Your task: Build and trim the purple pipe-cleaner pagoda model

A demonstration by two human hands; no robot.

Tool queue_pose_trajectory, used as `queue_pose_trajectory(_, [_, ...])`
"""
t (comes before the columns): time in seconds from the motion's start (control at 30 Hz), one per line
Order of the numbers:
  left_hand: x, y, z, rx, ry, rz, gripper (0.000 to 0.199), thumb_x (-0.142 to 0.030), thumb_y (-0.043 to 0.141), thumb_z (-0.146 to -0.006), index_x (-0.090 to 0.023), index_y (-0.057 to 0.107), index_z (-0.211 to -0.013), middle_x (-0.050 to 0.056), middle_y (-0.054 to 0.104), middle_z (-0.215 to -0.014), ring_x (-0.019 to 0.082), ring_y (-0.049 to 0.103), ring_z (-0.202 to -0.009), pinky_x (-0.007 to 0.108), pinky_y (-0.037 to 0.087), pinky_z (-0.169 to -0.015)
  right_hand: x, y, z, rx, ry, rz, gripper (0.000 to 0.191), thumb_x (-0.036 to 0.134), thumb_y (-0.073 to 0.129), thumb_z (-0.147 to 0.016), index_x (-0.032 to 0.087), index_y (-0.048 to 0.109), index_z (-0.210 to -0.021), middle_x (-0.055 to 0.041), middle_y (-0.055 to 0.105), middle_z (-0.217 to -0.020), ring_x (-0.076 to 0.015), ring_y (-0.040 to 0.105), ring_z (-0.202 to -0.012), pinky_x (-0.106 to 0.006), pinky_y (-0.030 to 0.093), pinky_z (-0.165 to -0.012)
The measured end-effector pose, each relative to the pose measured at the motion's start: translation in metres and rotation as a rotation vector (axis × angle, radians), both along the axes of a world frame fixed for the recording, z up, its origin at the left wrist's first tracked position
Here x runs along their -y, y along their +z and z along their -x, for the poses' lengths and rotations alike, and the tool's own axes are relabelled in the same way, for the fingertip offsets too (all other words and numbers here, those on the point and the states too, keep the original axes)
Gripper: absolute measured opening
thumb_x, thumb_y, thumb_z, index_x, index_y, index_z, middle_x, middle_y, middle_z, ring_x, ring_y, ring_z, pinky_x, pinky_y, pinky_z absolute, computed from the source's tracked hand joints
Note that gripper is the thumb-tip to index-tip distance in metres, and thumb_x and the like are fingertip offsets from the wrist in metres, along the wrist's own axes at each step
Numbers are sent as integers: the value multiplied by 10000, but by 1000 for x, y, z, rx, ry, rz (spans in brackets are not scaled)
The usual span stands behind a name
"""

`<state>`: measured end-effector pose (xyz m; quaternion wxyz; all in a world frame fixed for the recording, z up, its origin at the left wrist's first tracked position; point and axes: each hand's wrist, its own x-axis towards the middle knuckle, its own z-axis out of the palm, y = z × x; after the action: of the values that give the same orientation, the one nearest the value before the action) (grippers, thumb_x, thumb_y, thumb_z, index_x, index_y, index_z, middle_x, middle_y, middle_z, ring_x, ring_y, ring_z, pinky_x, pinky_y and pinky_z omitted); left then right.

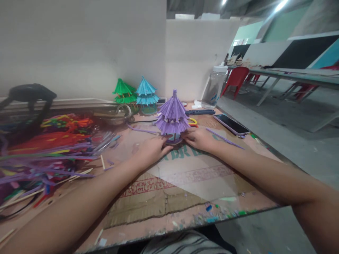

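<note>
A purple two-tiered pagoda model [174,114] stands upright on a cardboard sheet [148,201] in the middle of the table. My left hand [156,150] is at the left of its base, with the thumb in front and the other fingers partly hidden behind the base. At the right side of the base is my right hand [198,138], fingers bent in against it. Both hands hold the model low down, below the pleated roofs. Behind it stand a green pagoda model [124,92] and a light blue one [147,95].
Purple, red and other coloured strips [53,151] are heaped at the left, under a black stand [31,93]. A clear bottle [214,86], a phone [231,124], dark pliers-like tools [200,112] and a purple strip [225,138] lie or stand to the right.
</note>
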<state>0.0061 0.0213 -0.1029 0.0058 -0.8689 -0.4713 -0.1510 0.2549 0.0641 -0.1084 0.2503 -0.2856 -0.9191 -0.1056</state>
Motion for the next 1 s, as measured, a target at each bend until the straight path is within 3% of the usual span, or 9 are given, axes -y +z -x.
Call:
queue_pose_trajectory(0.2, [-14,-5,8,79,76,20,319,-404,540,-923,-200,645,-1145,81,738,-894,239,689,-795,292,436,-644,10,-4,10,57,73,-132,255,179,502,-934,134,729,-826,-85,701,-732,-172,607,-677,-283,448,-628])
queue_pose_trajectory(0.33, [-17,-5,13,160,3,25,237,-374,553,-891,-192,678,-979,55,722,-842,203,653,-742,280,419,-639,9,-4,9,41,40,-81,241,175,506,-929,145,728,-840,-90,706,-772,-172,621,-708,-277,453,-648])
queue_pose_trajectory(0.43, [-23,-6,20,260,50,5,182,-317,546,-848,-174,658,-836,33,677,-752,179,604,-683,277,410,-628,4,-2,4,13,-17,21,203,159,531,-907,154,733,-888,-91,727,-882,-173,646,-787,-271,462,-704])
queue_pose_trajectory(0.57, [-38,-11,27,435,185,30,273,-270,513,-832,-162,649,-1043,26,673,-837,173,603,-745,281,452,-684,-10,-2,-3,-70,-131,134,226,193,527,-912,149,731,-825,-89,727,-835,-179,646,-765,-277,452,-697])
queue_pose_trajectory(0.63, [-44,-15,28,433,143,45,311,-275,520,-835,-143,648,-1086,54,678,-908,192,610,-822,308,478,-754,-17,-5,-6,-111,-161,192,229,217,535,-910,145,728,-811,-87,724,-806,-184,646,-757,-275,445,-684])
queue_pose_trajectory(0.8, [-46,-17,25,380,-118,52,237,-277,551,-859,-156,689,-1009,88,671,-1050,225,587,-1034,375,454,-959,-32,-10,-8,-209,-200,296,188,204,583,-848,151,680,-695,-35,687,-680,-161,613,-642,-248,413,-597])
queue_pose_trajectory(1.0, [-42,-17,23,364,-187,105,164,-272,580,-858,-178,707,-901,53,653,-928,200,594,-935,336,467,-886,-41,-10,-6,-184,-176,268,115,195,616,-797,168,648,-690,-11,674,-661,-169,609,-646,-262,443,-610])
